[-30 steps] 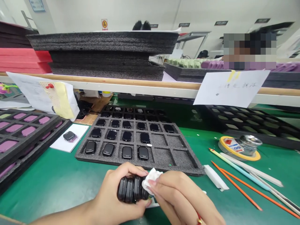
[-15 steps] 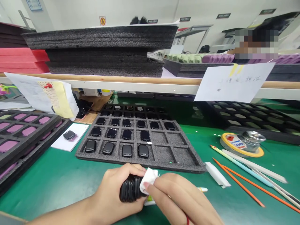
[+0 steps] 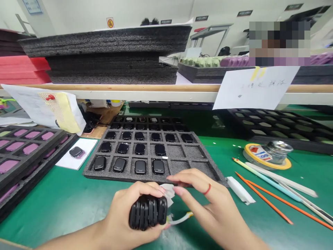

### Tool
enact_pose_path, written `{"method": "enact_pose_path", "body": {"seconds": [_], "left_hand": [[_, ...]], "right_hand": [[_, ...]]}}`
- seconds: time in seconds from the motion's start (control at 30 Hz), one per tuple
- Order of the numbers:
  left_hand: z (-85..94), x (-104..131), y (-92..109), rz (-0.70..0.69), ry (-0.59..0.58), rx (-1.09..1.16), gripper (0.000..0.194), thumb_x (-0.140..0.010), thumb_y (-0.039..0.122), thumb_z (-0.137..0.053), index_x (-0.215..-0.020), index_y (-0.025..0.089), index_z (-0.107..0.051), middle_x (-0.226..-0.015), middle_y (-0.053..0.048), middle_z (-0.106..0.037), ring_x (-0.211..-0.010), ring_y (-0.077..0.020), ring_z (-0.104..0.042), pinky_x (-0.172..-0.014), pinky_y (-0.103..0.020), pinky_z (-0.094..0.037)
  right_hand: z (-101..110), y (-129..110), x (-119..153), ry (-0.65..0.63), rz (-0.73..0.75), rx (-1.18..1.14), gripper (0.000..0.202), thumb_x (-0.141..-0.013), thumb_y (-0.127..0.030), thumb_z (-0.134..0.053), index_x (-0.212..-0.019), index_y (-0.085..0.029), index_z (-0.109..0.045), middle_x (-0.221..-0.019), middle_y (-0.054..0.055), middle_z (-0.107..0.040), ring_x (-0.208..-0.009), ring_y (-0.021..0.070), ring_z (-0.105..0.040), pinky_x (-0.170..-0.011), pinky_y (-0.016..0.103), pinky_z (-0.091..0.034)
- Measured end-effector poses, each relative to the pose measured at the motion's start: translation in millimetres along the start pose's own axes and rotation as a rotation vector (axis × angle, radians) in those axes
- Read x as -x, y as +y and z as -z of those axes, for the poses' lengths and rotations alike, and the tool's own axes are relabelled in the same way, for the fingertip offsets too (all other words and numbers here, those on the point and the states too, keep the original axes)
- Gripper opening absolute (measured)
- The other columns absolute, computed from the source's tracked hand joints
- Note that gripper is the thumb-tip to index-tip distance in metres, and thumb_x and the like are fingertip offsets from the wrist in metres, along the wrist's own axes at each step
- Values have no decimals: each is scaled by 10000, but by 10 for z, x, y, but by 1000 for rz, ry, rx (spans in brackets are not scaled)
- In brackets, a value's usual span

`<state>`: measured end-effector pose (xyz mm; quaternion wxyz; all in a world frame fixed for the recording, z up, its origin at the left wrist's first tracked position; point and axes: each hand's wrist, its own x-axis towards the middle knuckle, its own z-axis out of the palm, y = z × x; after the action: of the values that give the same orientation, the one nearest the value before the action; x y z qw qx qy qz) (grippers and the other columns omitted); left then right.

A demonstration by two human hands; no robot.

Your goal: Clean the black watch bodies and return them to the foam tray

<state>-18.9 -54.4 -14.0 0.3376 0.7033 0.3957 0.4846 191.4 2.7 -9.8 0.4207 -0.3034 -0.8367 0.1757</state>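
Note:
My left hand is wrapped round several black smartwatch bodies, pressed side by side in a row. Behind its fingertips is a crumpled white wipe, partly hidden. To the right, my right hand has thumb and fingers apart close to the wipe; whether a fingertip touches it I cannot tell. A thin white-and-yellow item shows between the hands. Beyond them lies a dark grey foam tray with black watch bodies in many of its pockets, several front-right pockets being bare.
One watch body rests on white paper at left, beside stacked trays with purple pieces. At right are a tape roll, a glass jar, orange sticks and a white block. A shelf edge crosses above.
My right hand has let go of the white wipe it was pinching against the watch bodies, and its fingers have spread. My left hand keeps its hold, with more of the row showing.

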Motion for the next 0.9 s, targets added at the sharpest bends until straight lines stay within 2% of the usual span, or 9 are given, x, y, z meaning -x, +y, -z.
{"method": "enact_pose_path", "body": {"seconds": [0.07, 0.17, 0.27, 0.37, 0.47, 0.57, 0.67, 0.8, 0.9], "left_hand": [[7, 9, -4, 1, -19, 27, 548, -693, 99, -828, -1133, 311, -580, -1099, 20, -733, -1020, -163, -726, -916, -202, -560], [-1, 21, -26, 35, -42, 57, 607, -720, 107, -823, -1194, 345, -528, -1091, 32, -740, -939, -145, -742, -845, -182, -574], [-27, 32, -54, 32, -32, 81, 661, -723, 151, -847, -1240, 348, -486, -1104, 16, -742, -942, -156, -743, -849, -196, -577], [-45, 47, -72, -19, -32, 84, 751, -712, 205, -873, -1311, 359, -447, -1137, 1, -733, -963, -163, -740, -884, -209, -575], [-39, 59, -71, -41, -32, 31, 855, -728, 217, -866, -1398, 404, -370, -1166, 11, -728, -959, -153, -739, -898, -204, -569], [-23, 63, -68, -38, -45, -4, 932, -754, 236, -846, -1470, 433, -283, -1227, 9, -715, -1036, -179, -725, -951, -238, -555], [-17, 60, -84, -18, -88, 55, 898, -799, 356, -805, -1497, 448, -248, -1240, 3, -711, -1104, -213, -703, -989, -295, -547], [-35, 52, -131, -51, -108, 140, 856, -808, 480, -764, -1507, 404, -276, -1235, -20, -714, -1128, -227, -692, -1034, -324, -518], [-62, 49, -147, 20, -138, 176, 887, -777, 368, -815, -1499, 336, -302, -1305, -56, -682, -1197, -260, -656, -1062, -346, -498]], "right_hand": [[3, -83, 10, -20, 40, -129, 161, -969, -287, -610, -1120, -239, -641, -956, 27, -701, -880, 154, -688, -771, 250, -585], [-43, -178, 30, -36, 78, -204, 449, -891, -471, -694, -1256, -247, -559, -1095, 63, -667, -1025, 200, -657, -872, 298, -577], [-135, -205, 58, -15, 54, -170, 596, -824, -430, -776, -1312, -225, -501, -1166, 95, -623, -1113, 236, -621, -938, 340, -559], [-214, -201, 94, 34, 66, -124, 624, -793, -346, -794, -1310, -205, -474, -1190, 119, -605, -1150, 267, -598, -971, 395, -546], [-244, -204, 124, 76, 88, -93, 604, -781, -329, -795, -1279, -193, -482, -1193, 133, -603, -1165, 278, -592, -963, 401, -552], [-237, -220, 133, 44, 94, -52, 512, -787, -331, -801, -1213, -205, -546, -1236, 135, -575, -1188, 274, -588, -945, 373, -559], [-237, -234, 114, -18, 130, -35, 479, -791, -380, -808, -1186, -220, -588, -1302, 132, -536, -1206, 272, -580, -949, 379, -555], [-284, -246, 71, -29, 189, -61, 456, -801, -368, -794, -1178, -207, -596, -1221, 111, -602, -1164, 261, -594, -968, 399, -539], [-312, -275, 51, 24, 212, -51, 417, -797, -308, -780, -1160, -192, -609, -1125, 99, -654, -1089, 254, -624, -940, 404, -541]]}}
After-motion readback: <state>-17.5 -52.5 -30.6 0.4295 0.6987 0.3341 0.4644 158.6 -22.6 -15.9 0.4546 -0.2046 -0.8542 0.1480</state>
